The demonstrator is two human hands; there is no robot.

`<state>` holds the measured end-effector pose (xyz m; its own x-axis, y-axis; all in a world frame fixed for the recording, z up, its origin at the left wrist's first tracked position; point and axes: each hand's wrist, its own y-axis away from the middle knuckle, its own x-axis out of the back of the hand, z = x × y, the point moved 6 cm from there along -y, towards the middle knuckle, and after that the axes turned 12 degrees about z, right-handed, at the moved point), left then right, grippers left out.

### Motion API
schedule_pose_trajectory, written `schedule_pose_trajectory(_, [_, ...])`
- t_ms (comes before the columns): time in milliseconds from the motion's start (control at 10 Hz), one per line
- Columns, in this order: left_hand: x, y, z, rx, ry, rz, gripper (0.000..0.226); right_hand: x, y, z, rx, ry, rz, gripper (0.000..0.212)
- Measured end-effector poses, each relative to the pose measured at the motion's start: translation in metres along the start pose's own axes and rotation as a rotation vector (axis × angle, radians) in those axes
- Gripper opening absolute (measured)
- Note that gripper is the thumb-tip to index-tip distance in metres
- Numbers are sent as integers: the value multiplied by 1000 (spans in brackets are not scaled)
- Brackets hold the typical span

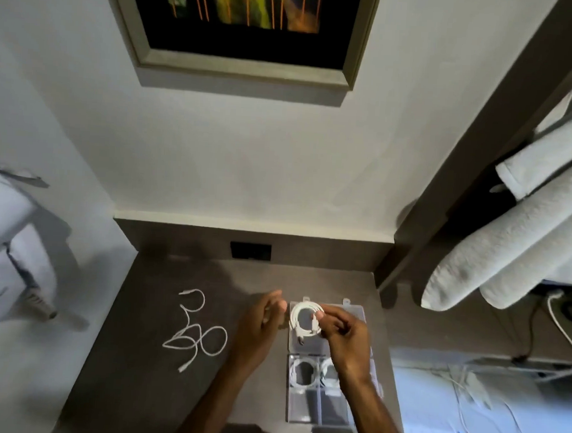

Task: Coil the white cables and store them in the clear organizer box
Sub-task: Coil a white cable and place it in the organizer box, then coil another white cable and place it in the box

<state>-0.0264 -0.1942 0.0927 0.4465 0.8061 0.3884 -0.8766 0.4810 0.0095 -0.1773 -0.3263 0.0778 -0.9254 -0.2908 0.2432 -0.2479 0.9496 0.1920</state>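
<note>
My right hand [344, 333] pinches a coiled white cable [300, 319] and holds it over the open lid of the clear organizer box [303, 408]. My left hand [265, 318] hovers just left of the coil, fingers loosely apart and holding nothing. Two coiled white cables [303, 371] lie in the box's near compartments; the right one is partly hidden by my right forearm. A loose, uncoiled white cable [197, 331] sprawls on the grey desk [141, 374] to the left of my hands.
A dark wall socket [250, 251] sits at the back of the desk. A framed picture [242, 26] hangs above. Folded white towels [524, 237] overhang at the right, with more cables [562, 333] below them. A white appliance [10, 259] stands at the left.
</note>
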Motion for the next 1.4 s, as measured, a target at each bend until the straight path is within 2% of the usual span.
schedule_pose_trajectory(100, [-26, 35, -53, 116, -72, -129, 12, 20, 13, 67, -92, 113, 72, 29])
schedule_pose_trajectory(300, [-65, 102, -124, 161, -333, -261, 23, 36, 49, 168, -166, 544, 11, 18])
schedule_pose_trajectory(400, [-72, 135, -152, 233, -379, -332, 36, 33, 61, 182, -130, 650, 15, 10])
schedule_pose_trajectory(500, [-81, 154, -159, 154, -390, -386, 41, 27, 65, 189, -66, 693, -4, 13])
schedule_pose_trajectory(600, [-88, 156, -171, 124, -360, -278, 35, 20, 67, 190, -6, 774, -62, 12])
schedule_pose_trajectory(700, [-95, 156, -173, 220, -285, -227, 23, 13, 71, 188, 145, 872, -109, 19])
schedule_pose_trajectory(800, [-100, 155, -167, 262, -279, -152, 12, 15, 71, 188, 156, 885, -158, 25])
schedule_pose_trajectory(900, [-96, 154, -156, 274, -305, -114, 15, 16, 70, 189, 256, 1066, -252, 29])
schedule_pose_trajectory(1000, [-96, 155, -153, 221, -338, -184, 14, 17, 73, 192, 353, 1117, -327, 36])
schedule_pose_trajectory(1100, [-103, 158, -155, 133, -381, -330, 24, 18, 73, 195, 432, 1089, -331, 43])
schedule_pose_trajectory(1200, [-97, 158, -156, 201, -324, -237, 15, 15, 71, 188, 445, 1035, -312, 41])
schedule_pose_trajectory(1300, [-100, 157, -167, 479, -142, -141, 23, 16, 68, 181, 426, 1023, -309, 41])
schedule_pose_trajectory(1400, [-103, 154, -175, 468, -289, -53, 13, 13, 66, 187, 338, 1047, -399, 42])
